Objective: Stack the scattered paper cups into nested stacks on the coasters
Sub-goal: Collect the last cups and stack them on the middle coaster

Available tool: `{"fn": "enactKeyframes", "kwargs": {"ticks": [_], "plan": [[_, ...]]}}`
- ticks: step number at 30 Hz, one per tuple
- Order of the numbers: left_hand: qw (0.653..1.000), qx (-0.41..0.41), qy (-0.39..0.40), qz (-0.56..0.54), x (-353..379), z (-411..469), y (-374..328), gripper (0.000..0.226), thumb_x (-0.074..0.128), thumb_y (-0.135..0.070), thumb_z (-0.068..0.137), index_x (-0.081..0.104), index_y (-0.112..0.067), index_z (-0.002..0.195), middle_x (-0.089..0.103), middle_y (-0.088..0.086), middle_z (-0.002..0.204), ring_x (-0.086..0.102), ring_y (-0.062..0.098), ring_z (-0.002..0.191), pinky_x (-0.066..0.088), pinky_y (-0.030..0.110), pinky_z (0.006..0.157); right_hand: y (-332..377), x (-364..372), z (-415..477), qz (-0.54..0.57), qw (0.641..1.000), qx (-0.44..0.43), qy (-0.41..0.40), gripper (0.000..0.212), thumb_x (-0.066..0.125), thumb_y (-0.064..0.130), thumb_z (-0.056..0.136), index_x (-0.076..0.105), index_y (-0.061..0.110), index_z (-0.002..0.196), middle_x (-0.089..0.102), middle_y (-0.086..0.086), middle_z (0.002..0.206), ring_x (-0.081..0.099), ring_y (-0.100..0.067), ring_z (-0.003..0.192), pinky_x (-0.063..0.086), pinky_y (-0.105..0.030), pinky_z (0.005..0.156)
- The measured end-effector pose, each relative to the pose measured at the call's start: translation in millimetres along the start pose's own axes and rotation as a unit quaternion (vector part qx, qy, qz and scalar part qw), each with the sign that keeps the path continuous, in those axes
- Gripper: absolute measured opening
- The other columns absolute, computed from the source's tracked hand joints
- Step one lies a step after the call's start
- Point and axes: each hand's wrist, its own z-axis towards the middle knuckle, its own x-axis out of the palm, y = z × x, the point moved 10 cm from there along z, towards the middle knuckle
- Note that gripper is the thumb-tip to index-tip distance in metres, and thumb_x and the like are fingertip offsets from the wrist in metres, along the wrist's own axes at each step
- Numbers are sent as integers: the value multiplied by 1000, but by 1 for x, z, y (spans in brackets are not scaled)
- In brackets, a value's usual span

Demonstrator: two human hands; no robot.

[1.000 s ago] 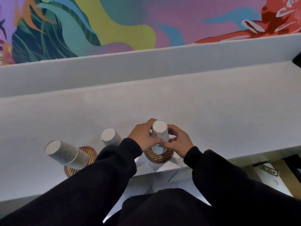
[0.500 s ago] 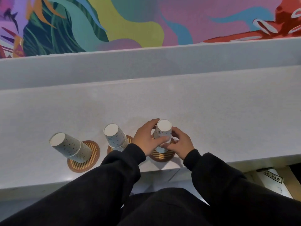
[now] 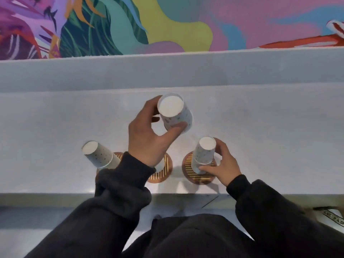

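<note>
Cup is up in the left hand, white base turned toward my camera. I see the thumb pressed across its near side and the fingers curled round the far side, so that is a firm hold. It hangs over the grey counter, beyond the row of coasters and touching none of them.

Over on the right, the right hand wraps the right stack, thumb low on the near wall and fingers curled behind it. I read two speckled cups there, nested mouth down, with one rim line showing partway up. The stack stands on the right coaster, a brown disc with gold stripes, close to the counter's near edge.

Just beside it is the middle coaster, half covered by the left wrist. A pale bit of cup wall shows on it at the wrist's edge; I cannot make out more.

Further left, the left stack is also base up, again with two cups nested. It looks to lean away to the left from my wide lens. It sits on the left coaster, mostly hidden under the black sleeve.

Behind the counter runs a raised grey ledge, with a bright mural above that.
</note>
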Motion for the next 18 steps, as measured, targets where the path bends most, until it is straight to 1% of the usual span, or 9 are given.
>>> {"fn": "enactKeyframes", "kwargs": {"ticks": [2, 5, 7, 12, 13, 15, 16, 17, 18], "plan": [[999, -24, -24, 24, -32, -3, 23, 58, 84, -41, 79, 56, -33, 129, 64, -22, 123, 62, 5, 113, 57, 32, 91, 16, -2, -5, -12, 999, -29, -20, 101, 95, 29, 67, 35, 39, 149, 46, 14, 150, 43, -9, 134, 39, -32, 110], [994, -88, -30, 55, -53, -16, 71, 55, 83, -44, 81, 53, -41, 127, 62, -27, 120, 60, -2, 111, 57, 37, 93, 41, 0, -8, -10, 997, -61, -43, 96, 93, 35, 69, 37, 39, 147, 45, 17, 150, 42, -5, 131, 38, -27, 109], [992, -111, -24, 64, -52, -26, 90, 56, 83, -44, 80, 53, -42, 127, 62, -27, 119, 59, -5, 110, 57, 36, 94, 50, 1, -6, 12, 996, -64, -59, 91, 93, 32, 71, 41, 36, 146, 48, 16, 147, 45, -5, 128, 40, -26, 107], [988, -141, 0, 69, -41, -42, 114, 58, 82, -44, 81, 50, -44, 129, 59, -26, 124, 55, -7, 114, 55, 39, 99, 45, 7, -3, 41, 997, -36, -62, 87, 93, 24, 71, 44, 33, 142, 52, 13, 141, 49, -12, 127, 47, -36, 109], [989, -127, -10, 70, -43, -42, 107, 58, 83, -43, 81, 51, -42, 129, 59, -26, 125, 55, -6, 115, 54, 37, 100, 43, 6, -4, 43, 997, -33, -63, 85, 92, 23, 71, 45, 33, 141, 52, 13, 139, 49, -11, 126, 48, -34, 107], [996, -56, -21, 62, -36, -33, 70, 58, 84, -43, 80, 53, -38, 129, 59, -25, 125, 56, -5, 116, 50, 25, 100, 40, 0, -5, 44, 996, -33, -74, 82, 93, 20, 71, 48, 33, 138, 55, 16, 135, 51, -9, 124, 48, -23, 100], [998, -20, -11, 52, -23, -29, 50, 59, 84, -43, 79, 52, -38, 129, 59, -26, 124, 56, -4, 115, 48, 19, 97, 39, -3, -5, 44, 996, -31, -78, 78, 92, 20, 72, 51, 33, 136, 58, 17, 134, 52, -9, 123, 46, -18, 95], [999, -1, 16, 34, -1, -24, 34, 60, 84, -43, 78, 52, -38, 129, 59, -28, 123, 57, -4, 115, 47, 16, 95, 36, -6, -6, 45, 996, -25, -78, 74, 92, 20, 73, 53, 34, 134, 60, 18, 131, 54, -8, 121, 45, -15, 91], [999, 0, 51, 13, 24, -22, 24, 60, 85, -41, 78, 53, -38, 128, 60, -28, 122, 57, -4, 115, 47, 17, 94, 33, -9, -6, 50, 996, -16, -75, 70, 91, 20, 74, 54, 34, 132, 62, 19, 128, 56, -6, 120, 45, -12, 88]]}}
